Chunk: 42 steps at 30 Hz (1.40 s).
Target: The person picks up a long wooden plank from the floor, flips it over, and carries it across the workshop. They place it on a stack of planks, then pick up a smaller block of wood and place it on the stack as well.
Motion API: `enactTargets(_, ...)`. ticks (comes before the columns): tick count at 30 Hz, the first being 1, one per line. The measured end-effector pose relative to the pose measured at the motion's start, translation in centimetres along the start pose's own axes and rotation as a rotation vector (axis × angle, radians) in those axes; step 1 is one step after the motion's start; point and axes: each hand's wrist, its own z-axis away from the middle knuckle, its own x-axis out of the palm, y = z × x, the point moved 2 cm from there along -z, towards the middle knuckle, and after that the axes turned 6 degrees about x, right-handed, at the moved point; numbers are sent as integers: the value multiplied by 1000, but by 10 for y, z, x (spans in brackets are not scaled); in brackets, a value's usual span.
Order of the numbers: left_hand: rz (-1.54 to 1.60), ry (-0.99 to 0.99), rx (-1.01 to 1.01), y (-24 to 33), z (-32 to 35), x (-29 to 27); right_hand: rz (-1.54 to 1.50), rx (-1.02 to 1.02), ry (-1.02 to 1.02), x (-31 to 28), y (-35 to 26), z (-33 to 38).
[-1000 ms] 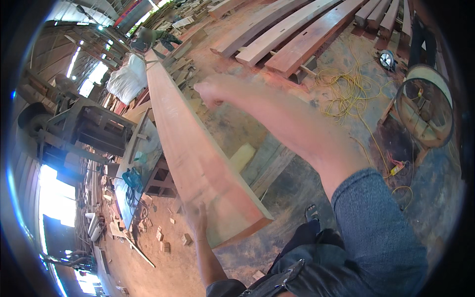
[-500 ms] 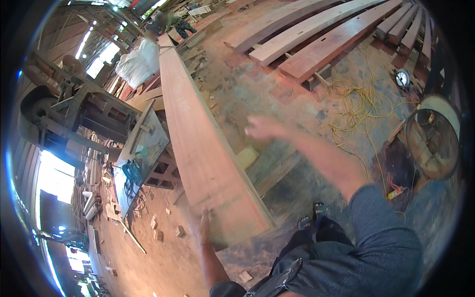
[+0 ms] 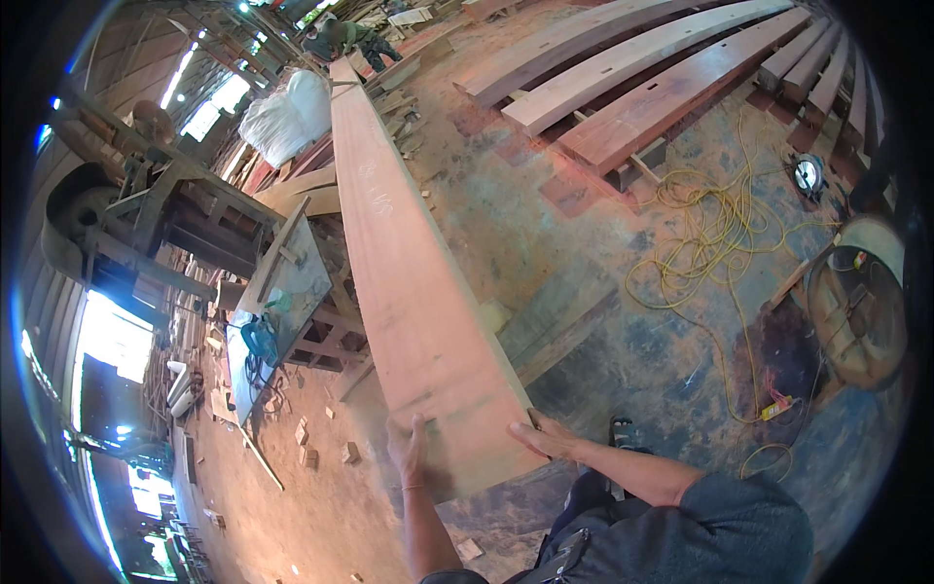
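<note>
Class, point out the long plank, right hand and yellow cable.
Long plank (image 3: 411,282), head view: middle of its broad face.
Right hand (image 3: 548,440), head view: middle of the hand.
Yellow cable (image 3: 708,234), head view: on its tangled coils.

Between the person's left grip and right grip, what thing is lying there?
The long wooden plank: in the head view, its near end fills the stretch from the left grip to the right grip.

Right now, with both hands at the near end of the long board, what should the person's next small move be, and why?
Probably settle an even grip before shifting the long board: the left hand and right hand are at opposite edges of its near end, and it stretches far beyond them, so uneven handling might twist it.
</note>
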Motion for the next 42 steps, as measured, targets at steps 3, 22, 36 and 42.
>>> enactTargets(3, 50, -35, 35, 13, 5, 8, 120, 25, 137, -7, 5, -7)
enactTargets(22, 158, -68, 4, 49, 24, 78, 118, 71, 366, -74, 30, 22)
enactTargets(36, 187, -47, 9, 33, 29, 119, 248, 83, 468, -87, 51, 11)
enactTargets(42, 160, -47, -28, 30, 25, 113, 262, 77, 438, -78, 46, 6)
